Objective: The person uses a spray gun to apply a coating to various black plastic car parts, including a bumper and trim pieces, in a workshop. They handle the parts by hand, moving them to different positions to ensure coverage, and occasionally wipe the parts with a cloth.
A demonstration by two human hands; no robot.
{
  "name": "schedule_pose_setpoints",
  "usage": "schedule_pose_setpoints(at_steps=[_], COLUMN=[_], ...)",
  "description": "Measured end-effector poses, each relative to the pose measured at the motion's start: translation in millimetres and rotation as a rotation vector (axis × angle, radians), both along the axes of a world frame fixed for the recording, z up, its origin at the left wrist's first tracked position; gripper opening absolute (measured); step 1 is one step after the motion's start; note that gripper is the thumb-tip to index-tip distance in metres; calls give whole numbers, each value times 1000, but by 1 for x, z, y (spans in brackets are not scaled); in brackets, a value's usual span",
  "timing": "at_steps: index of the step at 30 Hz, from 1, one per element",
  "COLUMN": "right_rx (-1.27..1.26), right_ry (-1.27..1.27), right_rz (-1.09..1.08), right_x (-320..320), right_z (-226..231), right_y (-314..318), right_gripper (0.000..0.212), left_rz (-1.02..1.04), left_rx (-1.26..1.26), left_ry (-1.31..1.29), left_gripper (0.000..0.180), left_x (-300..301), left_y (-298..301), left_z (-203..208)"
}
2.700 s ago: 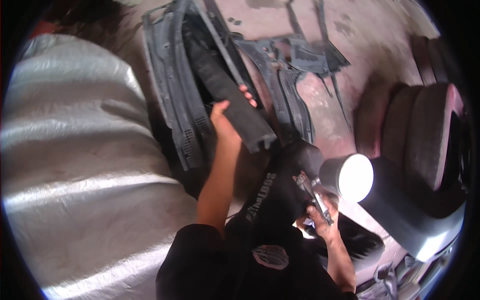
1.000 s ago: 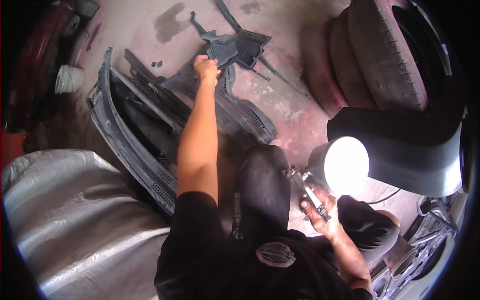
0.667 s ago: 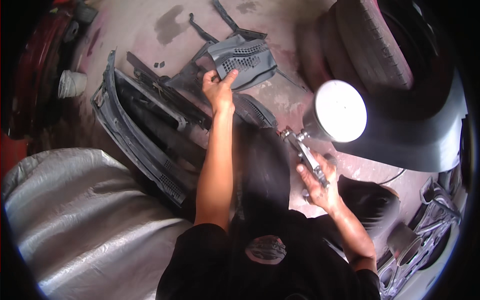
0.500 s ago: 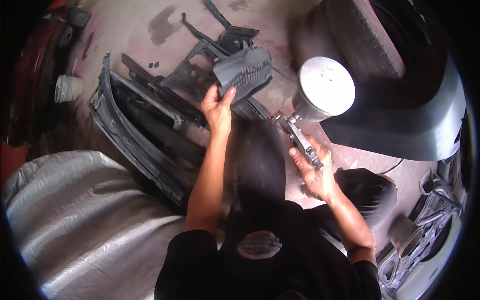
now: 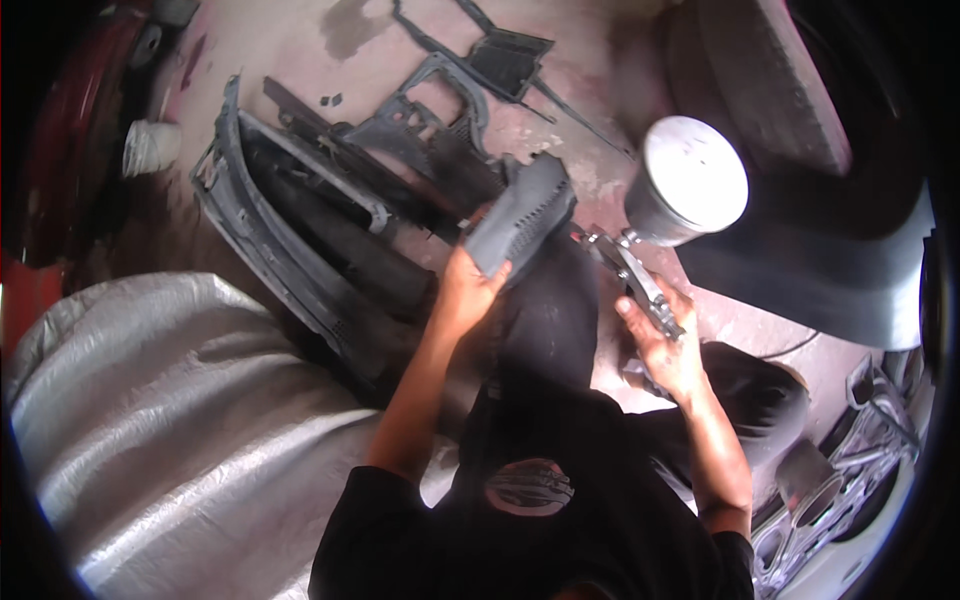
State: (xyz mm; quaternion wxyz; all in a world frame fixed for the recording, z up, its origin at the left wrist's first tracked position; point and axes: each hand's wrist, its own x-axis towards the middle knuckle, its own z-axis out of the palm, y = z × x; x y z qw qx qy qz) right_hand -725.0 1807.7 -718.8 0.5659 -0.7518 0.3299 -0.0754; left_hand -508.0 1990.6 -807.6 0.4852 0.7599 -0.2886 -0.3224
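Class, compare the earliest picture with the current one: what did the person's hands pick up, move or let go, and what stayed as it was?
The left hand let go of the long dark strip, reached out to the parts on the floor, took hold of a grey vented trim piece and drew it back toward the body. The right hand kept its grip on the spray gun with its metal cup. The large bumper grille stayed on the floor.

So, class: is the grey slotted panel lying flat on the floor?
No: the left hand holds the slotted panel up off the floor.
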Motion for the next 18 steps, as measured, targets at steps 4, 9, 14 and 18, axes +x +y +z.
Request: schedule_pose_setpoints(at_steps=[4, 9, 14, 18], right_rx=[-29, -23, -33, -54], right_ry=[-30, -44, -88, -84], right_rz=[54, 84, 159, 175], right_x=[-6, -12, -10, 9], right_z=[-2, -9, -43, -97], right_y=[5, 11, 9, -4], right_gripper=[38, 40, 49, 54], left_rz=[68, 327, 473, 632], left_rx=[21, -163, -247, -411], left_ry=[183, 131, 176, 25], left_gripper=[36, 31, 30, 24], left_x=[-7, -12, -18, -17], left_y=[14, 0, -29, -37], left_z=[5, -12, -16, -17])
